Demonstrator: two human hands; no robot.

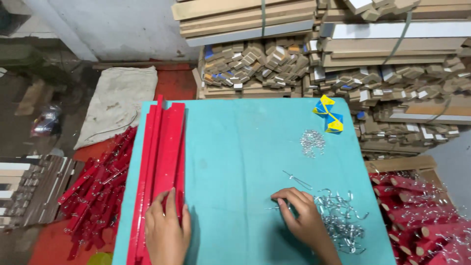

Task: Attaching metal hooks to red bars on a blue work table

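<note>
My left hand (166, 228) lies flat on the near end of a stack of long red strips (164, 152) that runs along the left side of a teal table (235, 147). My right hand (304, 216) rests on the table with its fingertips on a thin metal hook at the edge of a pile of silver wire hooks (343, 221). One loose wire hook (297, 180) lies just beyond the right hand. A smaller heap of wire hooks (312, 142) sits farther back.
A yellow and blue folded paper piece (329, 115) lies at the table's far right. Red sticks with hooks (98, 189) are heaped left of the table, and more (422, 211) at the right. Stacked wood pieces (333, 64) fill the back. A beige sack (117, 103) lies on the floor.
</note>
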